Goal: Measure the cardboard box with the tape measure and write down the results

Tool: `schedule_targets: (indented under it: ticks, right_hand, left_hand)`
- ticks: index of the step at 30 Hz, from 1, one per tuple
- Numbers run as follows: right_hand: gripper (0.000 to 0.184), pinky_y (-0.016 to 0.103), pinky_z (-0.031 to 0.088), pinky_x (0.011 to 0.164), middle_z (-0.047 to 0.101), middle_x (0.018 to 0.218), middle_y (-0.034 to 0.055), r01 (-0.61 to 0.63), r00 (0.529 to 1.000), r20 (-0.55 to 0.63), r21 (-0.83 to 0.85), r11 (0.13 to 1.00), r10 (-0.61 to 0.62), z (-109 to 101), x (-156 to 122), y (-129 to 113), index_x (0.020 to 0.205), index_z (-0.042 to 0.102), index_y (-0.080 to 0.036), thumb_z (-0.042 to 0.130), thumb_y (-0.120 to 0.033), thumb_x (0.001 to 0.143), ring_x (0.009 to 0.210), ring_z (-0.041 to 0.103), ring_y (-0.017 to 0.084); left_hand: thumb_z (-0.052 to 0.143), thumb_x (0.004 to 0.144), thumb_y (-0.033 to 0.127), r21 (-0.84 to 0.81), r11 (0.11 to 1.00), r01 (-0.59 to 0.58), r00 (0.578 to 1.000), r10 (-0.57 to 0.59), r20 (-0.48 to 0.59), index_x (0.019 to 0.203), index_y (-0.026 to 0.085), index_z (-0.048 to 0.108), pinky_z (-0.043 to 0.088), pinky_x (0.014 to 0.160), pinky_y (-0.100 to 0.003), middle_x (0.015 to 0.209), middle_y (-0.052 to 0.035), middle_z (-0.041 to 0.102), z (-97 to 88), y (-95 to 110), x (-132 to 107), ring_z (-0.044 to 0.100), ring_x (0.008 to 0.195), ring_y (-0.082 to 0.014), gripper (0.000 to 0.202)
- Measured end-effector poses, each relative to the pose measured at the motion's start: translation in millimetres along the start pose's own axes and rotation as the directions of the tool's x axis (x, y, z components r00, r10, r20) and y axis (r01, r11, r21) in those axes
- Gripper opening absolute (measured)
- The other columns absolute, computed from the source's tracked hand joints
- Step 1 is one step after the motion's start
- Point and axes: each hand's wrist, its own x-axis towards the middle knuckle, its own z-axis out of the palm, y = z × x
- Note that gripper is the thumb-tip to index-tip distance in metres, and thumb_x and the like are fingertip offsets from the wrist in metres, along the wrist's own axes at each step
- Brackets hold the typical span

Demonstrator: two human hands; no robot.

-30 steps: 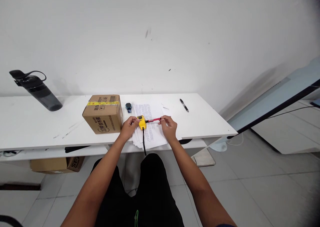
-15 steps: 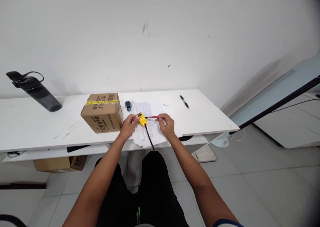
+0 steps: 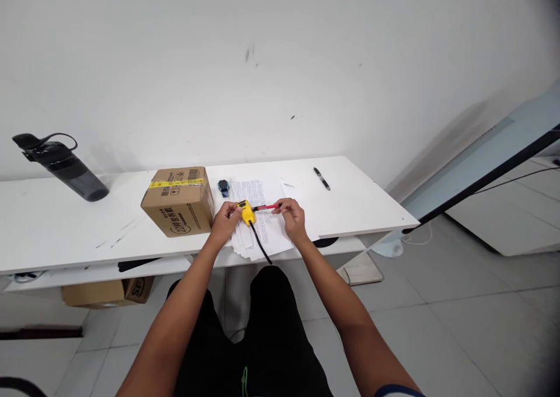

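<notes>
My left hand [image 3: 225, 222] is closed on the left side of a yellow tape measure [image 3: 248, 215], whose black wrist strap [image 3: 261, 245] hangs down toward the table's front edge. A red pen [image 3: 269, 206] is pinched in my right hand [image 3: 291, 217]. It lies level, its dark end at the right side of the tape measure; whether the two touch I cannot tell. Beneath both hands are printed sheets of paper [image 3: 271, 242]. To the left stands a cardboard box [image 3: 177, 204] with a yellow strip across its top.
A dark watch [image 3: 223, 188] lies behind the papers, and a black pen [image 3: 322, 178] to their right. A black water bottle [image 3: 72, 169] stands at the left on the white table [image 3: 367, 204]. Under the table is another cardboard box [image 3: 102, 293]. A screen [image 3: 481, 157] leans at the right.
The tape measure has turned slightly in my left hand, and its strap swings a little. The pen has tilted slightly in my right hand. The whole view has shifted a little.
</notes>
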Motion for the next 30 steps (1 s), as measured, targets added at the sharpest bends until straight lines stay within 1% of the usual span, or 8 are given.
schedule_targets:
  ticks: [3,7,9,13,19,22,25,30]
  right_hand:
    - [0.009,0.035,0.054,0.072,0.062,0.094,0.0027,-0.012,1.0,0.003,0.05,0.999,0.012,-0.5,-0.2,-0.7,0.079,0.05,-0.021,0.045,-0.02,0.087,0.069,0.068,0.015]
    - [0.01,0.036,0.054,0.072,0.063,0.096,0.0039,0.0,1.0,0.028,0.06,0.998,-0.002,-1.8,-1.2,0.5,0.078,0.051,-0.021,0.045,-0.02,0.086,0.071,0.068,0.016]
    - [0.01,0.037,0.054,0.072,0.063,0.096,0.0047,0.03,0.998,0.046,0.044,0.999,-0.032,-2.5,-1.7,1.2,0.077,0.05,-0.021,0.045,-0.021,0.086,0.071,0.067,0.017]
    - [0.013,0.039,0.055,0.071,0.064,0.097,0.0066,0.105,0.991,0.078,-0.003,0.994,-0.105,-3.5,-1.9,1.0,0.076,0.05,-0.021,0.045,-0.022,0.088,0.071,0.067,0.018]
    - [0.019,0.041,0.055,0.076,0.068,0.093,0.0076,0.224,0.971,0.098,-0.071,0.972,-0.217,-2.7,-0.8,-0.5,0.079,0.057,-0.022,0.044,-0.024,0.093,0.086,0.068,0.022]
    - [0.023,0.038,0.056,0.072,0.07,0.096,0.0076,0.206,0.978,0.067,-0.168,0.964,-0.197,-1.1,-2.6,0.4,0.091,0.063,-0.022,0.042,-0.03,0.097,0.077,0.068,0.019]
    - [0.028,0.036,0.056,0.069,0.072,0.095,0.0065,0.144,0.989,0.017,-0.301,0.943,-0.146,1.1,-4.2,0.9,0.107,0.064,-0.023,0.041,-0.037,0.098,0.068,0.067,0.017]
    - [0.032,0.033,0.054,0.066,0.071,0.088,0.0055,0.067,0.995,-0.038,-0.462,0.884,-0.095,3.0,-2.6,-2.1,0.111,0.064,-0.022,0.042,-0.042,0.097,0.068,0.065,0.017]
  left_hand:
    - [0.056,0.085,0.042,-0.051,0.998,0.028,1.0,-0.028,0.002,0.097,0.021,0.053,0.046,0.081,-0.029,0.087,0.0,0.062,0.5,1.0,-0.3,0.06,0.085,-0.0153,0.024]
    - [0.052,0.087,0.044,-0.106,0.994,0.028,0.999,-0.025,0.032,0.114,0.021,0.054,0.047,0.09,-0.034,0.105,-0.0061,0.068,1.7,4.3,-0.4,0.063,0.1,-0.0194,0.035]
    - [0.051,0.088,0.044,-0.086,0.996,0.014,1.0,-0.013,0.021,0.116,0.02,0.056,0.045,0.096,-0.036,0.114,-0.0085,0.068,1.8,5.1,-0.1,0.062,0.107,-0.021,0.037]
    - [0.049,0.089,0.045,-0.036,0.999,0.028,1.0,-0.028,0.013,0.119,0.019,0.058,0.043,0.101,-0.036,0.118,-0.0088,0.067,0.8,5.6,0.1,0.061,0.111,-0.0213,0.04]
    - [0.047,0.089,0.042,0.008,0.998,0.062,0.998,-0.062,-0.007,0.12,0.018,0.06,0.041,0.105,-0.037,0.123,-0.0091,0.066,0.0,8.3,0.0,0.059,0.115,-0.0224,0.041]
    - [0.047,0.09,0.042,0.023,0.998,0.062,0.998,-0.062,-0.007,0.12,0.019,0.06,0.04,0.106,-0.038,0.123,-0.0081,0.067,0.4,9.1,0.1,0.058,0.118,-0.0227,0.041]
    - [0.046,0.09,0.042,0.031,0.998,0.054,0.999,-0.054,0.001,0.12,0.019,0.061,0.039,0.108,-0.038,0.125,-0.0079,0.066,0.6,10.1,0.3,0.057,0.12,-0.0227,0.041]
    - [0.045,0.09,0.042,0.026,0.999,0.037,0.999,-0.038,0.016,0.119,0.018,0.061,0.038,0.109,-0.038,0.126,-0.0083,0.066,0.7,11.2,0.7,0.057,0.12,-0.0226,0.041]
